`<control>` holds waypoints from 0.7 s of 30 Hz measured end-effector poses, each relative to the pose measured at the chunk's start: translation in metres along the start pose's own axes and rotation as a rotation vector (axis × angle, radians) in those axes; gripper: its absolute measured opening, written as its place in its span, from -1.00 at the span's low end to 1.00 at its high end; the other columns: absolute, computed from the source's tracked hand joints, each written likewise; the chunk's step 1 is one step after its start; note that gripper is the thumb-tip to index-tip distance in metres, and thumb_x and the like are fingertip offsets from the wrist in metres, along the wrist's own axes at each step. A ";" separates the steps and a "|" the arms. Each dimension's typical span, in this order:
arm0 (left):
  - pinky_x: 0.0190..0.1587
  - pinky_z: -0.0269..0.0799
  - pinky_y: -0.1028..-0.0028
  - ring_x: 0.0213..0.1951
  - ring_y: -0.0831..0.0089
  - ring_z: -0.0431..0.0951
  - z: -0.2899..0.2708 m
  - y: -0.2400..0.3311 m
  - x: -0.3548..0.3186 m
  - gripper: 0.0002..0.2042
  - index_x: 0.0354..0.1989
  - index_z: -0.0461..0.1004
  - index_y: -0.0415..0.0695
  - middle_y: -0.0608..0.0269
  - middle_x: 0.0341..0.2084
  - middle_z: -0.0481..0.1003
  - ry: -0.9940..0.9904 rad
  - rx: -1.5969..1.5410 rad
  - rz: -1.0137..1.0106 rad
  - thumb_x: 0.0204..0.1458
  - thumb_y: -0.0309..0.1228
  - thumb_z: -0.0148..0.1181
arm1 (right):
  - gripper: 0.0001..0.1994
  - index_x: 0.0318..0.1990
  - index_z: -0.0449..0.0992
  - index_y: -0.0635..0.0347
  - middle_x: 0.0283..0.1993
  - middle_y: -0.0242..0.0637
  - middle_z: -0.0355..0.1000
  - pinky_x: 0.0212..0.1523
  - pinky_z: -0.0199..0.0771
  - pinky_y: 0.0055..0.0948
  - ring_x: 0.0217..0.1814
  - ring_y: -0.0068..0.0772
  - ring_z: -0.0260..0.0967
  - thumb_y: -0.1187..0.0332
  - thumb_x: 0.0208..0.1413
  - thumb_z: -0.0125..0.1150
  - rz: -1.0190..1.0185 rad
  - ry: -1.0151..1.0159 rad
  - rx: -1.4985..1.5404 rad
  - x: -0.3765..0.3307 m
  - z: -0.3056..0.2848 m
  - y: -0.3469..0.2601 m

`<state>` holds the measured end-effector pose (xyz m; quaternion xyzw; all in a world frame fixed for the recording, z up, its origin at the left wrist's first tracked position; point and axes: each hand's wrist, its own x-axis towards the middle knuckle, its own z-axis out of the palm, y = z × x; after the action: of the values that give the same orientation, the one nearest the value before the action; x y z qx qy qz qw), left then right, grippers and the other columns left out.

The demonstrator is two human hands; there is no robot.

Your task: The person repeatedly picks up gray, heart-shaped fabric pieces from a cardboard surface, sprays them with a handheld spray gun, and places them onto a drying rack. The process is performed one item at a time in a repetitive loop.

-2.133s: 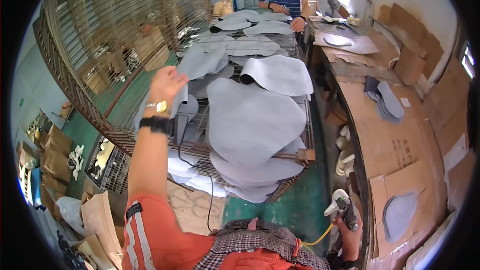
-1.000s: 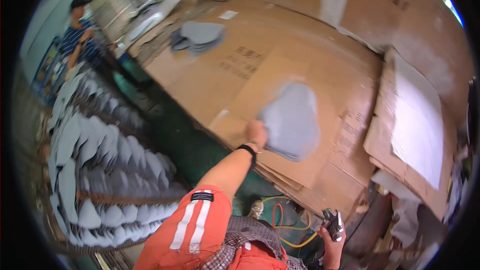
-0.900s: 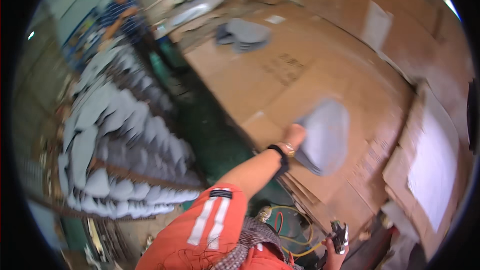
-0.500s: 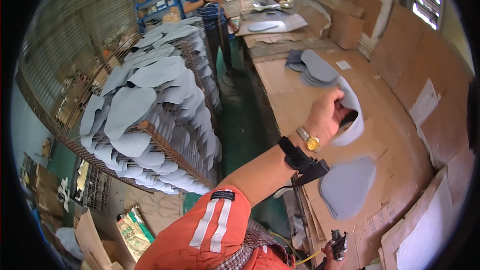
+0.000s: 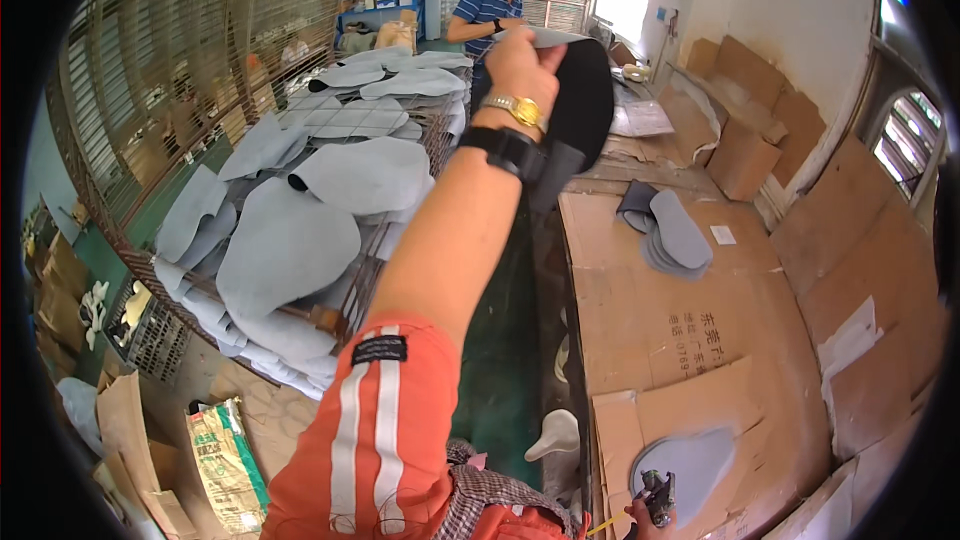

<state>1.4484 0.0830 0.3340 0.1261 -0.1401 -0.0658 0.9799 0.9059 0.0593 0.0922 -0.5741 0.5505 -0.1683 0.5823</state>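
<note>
My left hand (image 5: 522, 62), closed, pinches the edge of a shoe insole sheet (image 5: 585, 105), grey on one face and black on the other. The sheet is raised above the gap between the rack and the table, its black face showing. At the lower right, my right hand (image 5: 648, 522), partly cut off by the frame, is closed on a small dark metal spray gun (image 5: 656, 492) with a yellow hose. The gun stands over a grey insole sheet (image 5: 700, 465) on the cardboard-covered table. Another insole stack (image 5: 680, 235) lies farther along.
On the left, a wire rack (image 5: 325, 318) carries several tiers of grey insole sheets (image 5: 290, 240). A co-worker (image 5: 487, 10) stands beyond the rack's far end. Cardboard (image 5: 640, 340) covers the table; cardboard panels (image 5: 850, 230) lean along its right side. A green-and-yellow sack (image 5: 228, 465) lies at lower left.
My left hand has carried the insole sheet off the table, leftward and up, toward the rack. My right hand with the spray gun has stayed low. The view has swung left.
</note>
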 end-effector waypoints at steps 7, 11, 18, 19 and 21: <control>-0.21 0.54 0.23 -0.28 0.25 0.56 -0.067 0.119 0.170 -0.79 -0.25 0.46 -0.34 0.01 -0.32 0.50 -0.047 1.897 1.047 -0.05 -0.48 0.16 | -0.65 0.00 0.40 0.23 -0.48 -0.39 0.37 -0.82 -0.04 -0.63 -0.80 -0.68 0.02 0.32 0.05 0.18 -0.134 -0.029 -0.025 0.072 0.039 -0.005; -0.21 0.50 0.39 -0.22 0.30 0.57 -0.074 0.140 0.182 -0.82 -0.41 0.56 -0.18 0.13 -0.35 0.56 0.369 2.295 0.852 -0.13 -0.32 0.23 | -0.51 0.21 0.22 0.23 -0.11 -0.29 0.42 -0.53 0.27 -0.66 -0.41 -0.63 0.28 0.43 0.09 0.09 -0.277 -0.132 -0.043 0.073 0.079 -0.043; -0.14 0.42 0.37 -0.11 0.40 0.53 -0.199 0.108 0.176 -0.68 -0.16 0.51 0.03 0.29 -0.15 0.52 0.559 2.527 -0.038 -0.10 -0.16 0.19 | -0.42 0.28 0.11 0.29 0.19 -0.25 0.29 0.02 0.27 -0.58 0.13 -0.51 0.22 0.61 0.05 0.03 -0.277 -0.237 -0.040 0.079 0.102 -0.056; -0.15 0.42 0.35 -0.11 0.39 0.53 -0.211 0.106 0.172 -0.65 -0.13 0.48 0.03 0.28 -0.14 0.51 0.528 2.536 -0.096 -0.11 -0.15 0.20 | -0.43 0.28 0.12 0.29 0.19 -0.25 0.29 0.01 0.27 -0.58 0.12 -0.52 0.22 0.61 0.05 0.03 -0.293 -0.236 -0.060 0.077 0.102 -0.056; -0.16 0.42 0.31 -0.11 0.37 0.52 -0.227 0.104 0.170 -0.60 -0.08 0.43 0.03 0.27 -0.11 0.49 0.558 2.438 -0.143 -0.13 -0.15 0.21 | -0.44 0.26 0.15 0.29 0.17 -0.26 0.31 0.00 0.28 -0.58 0.10 -0.54 0.22 0.60 0.04 0.04 -0.297 -0.219 -0.090 0.072 0.100 -0.054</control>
<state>1.6865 0.2071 0.1947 0.9668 0.1094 0.0825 0.2159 1.0371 0.0326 0.0795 -0.6896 0.4000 -0.1640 0.5811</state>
